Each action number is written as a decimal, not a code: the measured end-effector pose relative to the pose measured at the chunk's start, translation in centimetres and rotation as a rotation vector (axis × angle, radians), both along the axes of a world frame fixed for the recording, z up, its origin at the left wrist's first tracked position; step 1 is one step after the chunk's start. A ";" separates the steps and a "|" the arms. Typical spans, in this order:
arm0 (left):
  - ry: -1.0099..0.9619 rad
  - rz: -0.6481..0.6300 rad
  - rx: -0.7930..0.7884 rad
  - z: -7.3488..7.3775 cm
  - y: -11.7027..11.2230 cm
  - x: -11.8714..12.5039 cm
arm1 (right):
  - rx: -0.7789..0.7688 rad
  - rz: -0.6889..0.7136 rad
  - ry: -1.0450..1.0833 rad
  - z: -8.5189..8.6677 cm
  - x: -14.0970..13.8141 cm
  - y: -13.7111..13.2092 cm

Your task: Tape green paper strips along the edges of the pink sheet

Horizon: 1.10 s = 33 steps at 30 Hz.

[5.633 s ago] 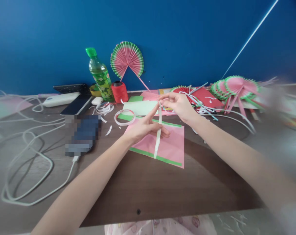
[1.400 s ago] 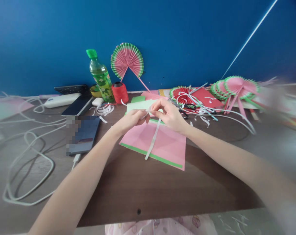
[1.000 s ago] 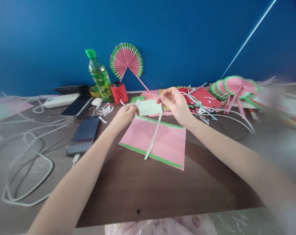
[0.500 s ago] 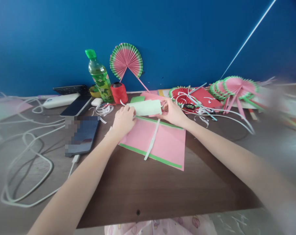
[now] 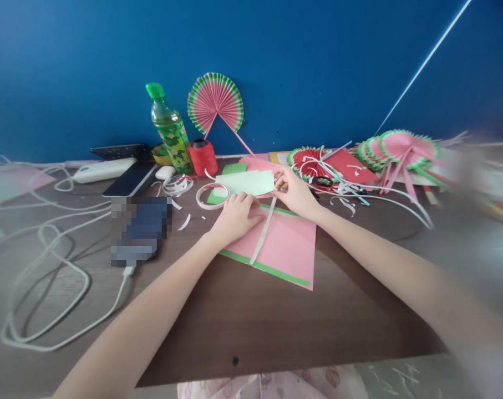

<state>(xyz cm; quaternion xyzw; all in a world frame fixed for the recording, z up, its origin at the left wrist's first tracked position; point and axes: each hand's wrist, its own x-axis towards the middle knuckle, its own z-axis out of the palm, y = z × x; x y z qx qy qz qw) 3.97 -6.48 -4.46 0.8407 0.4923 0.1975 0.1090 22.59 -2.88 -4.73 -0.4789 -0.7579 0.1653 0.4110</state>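
Observation:
A pink paper sheet (image 5: 286, 249) with green strips along two edges lies on the brown table (image 5: 243, 327). My left hand (image 5: 235, 217) rests palm down on its upper left part, fingers slightly bent and holding nothing. A white strip (image 5: 263, 233) runs slantwise across the sheet. My right hand (image 5: 296, 193) pinches the strip's far end, right beside a pale green sheet (image 5: 243, 183) lying behind the pink one. A white tape roll (image 5: 209, 197) sits just left of my left hand.
A phone (image 5: 141, 230) on a white cable (image 5: 47, 266) lies at the left. At the back stand a green bottle (image 5: 170, 130), a red thread spool (image 5: 203, 156) and a paper fan (image 5: 216, 102) on the blue wall. Finished fans (image 5: 401, 148), scissors (image 5: 321, 180) and paper scraps lie at the right.
My left hand let go of the pale green sheet and came down onto the pink sheet. The pale green sheet now lies flat. My right hand lowered, still pinching the strip.

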 end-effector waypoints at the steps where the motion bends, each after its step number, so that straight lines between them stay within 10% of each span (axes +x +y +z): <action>1: -0.035 0.013 -0.019 0.0 0.0 0.0 | -0.004 0.015 0.054 0.2 -0.1 -0.1; 10: -0.676 -0.079 -0.390 0.0 0.4 0.5 | -0.181 0.331 0.455 1.6 -2.2 -1.8; 19: -0.921 -0.096 -0.620 0.5 0.4 0.1 | -0.102 0.234 0.411 2.5 -1.3 -1.1; 33: -0.777 -0.189 -0.584 0.1 0.6 -0.4 | 0.058 0.192 0.079 3.1 -1.1 -1.5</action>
